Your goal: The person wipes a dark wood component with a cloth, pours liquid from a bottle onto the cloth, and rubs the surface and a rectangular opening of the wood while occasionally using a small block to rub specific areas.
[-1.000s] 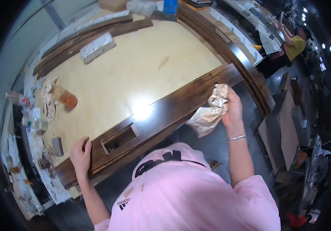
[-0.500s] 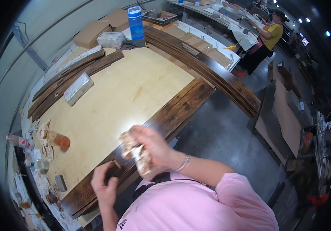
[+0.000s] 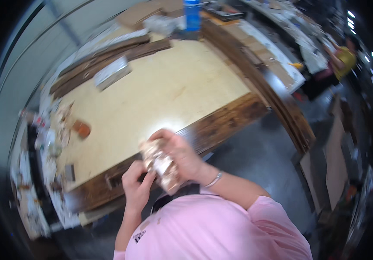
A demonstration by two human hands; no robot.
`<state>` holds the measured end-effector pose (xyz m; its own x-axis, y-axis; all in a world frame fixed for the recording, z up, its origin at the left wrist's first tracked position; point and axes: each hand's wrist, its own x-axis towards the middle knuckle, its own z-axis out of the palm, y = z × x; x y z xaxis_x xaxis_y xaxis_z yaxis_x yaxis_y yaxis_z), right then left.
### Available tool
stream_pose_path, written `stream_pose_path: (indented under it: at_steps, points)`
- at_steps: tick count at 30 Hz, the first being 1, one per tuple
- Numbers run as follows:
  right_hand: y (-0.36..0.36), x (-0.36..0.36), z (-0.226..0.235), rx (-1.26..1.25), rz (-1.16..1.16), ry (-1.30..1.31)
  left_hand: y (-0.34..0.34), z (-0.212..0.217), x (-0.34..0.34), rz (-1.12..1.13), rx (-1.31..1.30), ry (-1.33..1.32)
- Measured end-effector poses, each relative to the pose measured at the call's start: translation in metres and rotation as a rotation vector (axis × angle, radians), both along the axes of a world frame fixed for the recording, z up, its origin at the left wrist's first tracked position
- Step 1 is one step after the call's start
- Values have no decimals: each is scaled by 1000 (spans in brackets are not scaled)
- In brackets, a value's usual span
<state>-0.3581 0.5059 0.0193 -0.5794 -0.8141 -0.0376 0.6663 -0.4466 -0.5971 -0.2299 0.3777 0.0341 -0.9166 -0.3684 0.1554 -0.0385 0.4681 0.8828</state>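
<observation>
Over the near edge of the light-topped table, my right hand (image 3: 182, 158) is closed round a crumpled, brown-stained cloth (image 3: 162, 167). My left hand (image 3: 136, 184) is right beside it, fingers curled and thumb drawn in at the cloth's lower left side. What lies between those fingers is hidden and blurred. Behind both hands, a long dark-brown wooden board (image 3: 221, 123) runs along the table's near edge. A small slot (image 3: 108, 181) shows in its left part.
A stack of dark boards (image 3: 277, 99) extends along the right side. More brown boards (image 3: 91, 67) and a wrapped block (image 3: 112, 73) lie far left. A bottle of orange-brown liquid (image 3: 81, 129) stands at left, a blue bottle (image 3: 192, 15) at the back. A person (image 3: 342, 63) stands far right.
My left hand has come up from the board to the cloth in my right hand. The view has shifted, so the table appears higher and farther right, and the picture is blurred.
</observation>
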Motion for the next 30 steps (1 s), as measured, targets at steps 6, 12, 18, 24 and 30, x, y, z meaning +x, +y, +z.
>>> stream_pose_path:
  at_steps: [6, 12, 18, 24, 30]
  points:
    - [0, -19, 5, 198, 13, 270, -10, 9, -5, 224, 477, 238]
    - [-21, -37, 4, 338, 111, 304, -37, 0, 30, 321, 688, 390]
    - [-56, -41, 13, 380, 272, 518, -54, 6, 51, 501, 800, 534]
    - [-97, 6, 1, 507, 262, 1057, -84, 21, 67, 527, 866, 607]
    - [-171, -7, 24, 509, 172, 1043, -165, 38, 93, 464, 739, 647]
